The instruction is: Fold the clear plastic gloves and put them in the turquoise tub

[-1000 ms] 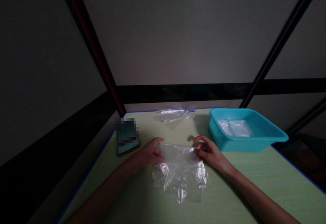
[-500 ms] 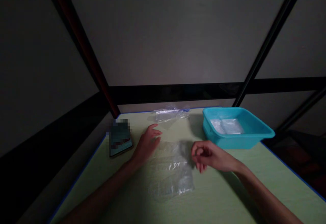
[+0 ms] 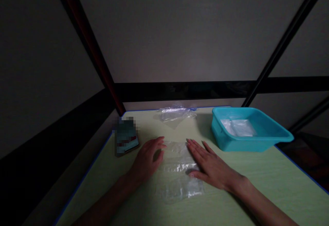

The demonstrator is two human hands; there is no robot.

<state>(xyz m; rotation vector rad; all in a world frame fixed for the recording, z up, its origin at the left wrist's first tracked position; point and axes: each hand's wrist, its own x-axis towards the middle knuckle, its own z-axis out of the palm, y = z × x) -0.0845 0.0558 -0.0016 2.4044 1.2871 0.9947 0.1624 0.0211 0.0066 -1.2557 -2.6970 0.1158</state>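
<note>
A clear plastic bag (image 3: 177, 185) lies spread on the pale green table in front of me, with crinkles that catch the light. My right hand (image 3: 209, 164) rests flat on its right side, fingers stretched out and thumb apart. At the bag's upper left edge is my left hand (image 3: 149, 155), its fingers bent a little and apart from the thumb, with nothing held. Whether the left fingertips touch the plastic I cannot tell.
A turquoise basin (image 3: 257, 143) at the right holds folded clear plastic packets (image 3: 243, 127). More loose clear plastic (image 3: 177, 113) lies at the table's back edge. A blurred-out phone-like object (image 3: 127, 137) lies at the left. Panelled walls stand behind the table (image 3: 257, 178).
My right hand has uncurled and come down flat on the bag's right side. My left hand has moved nearer to me, beside the bag's upper left edge. The view has shifted slightly.
</note>
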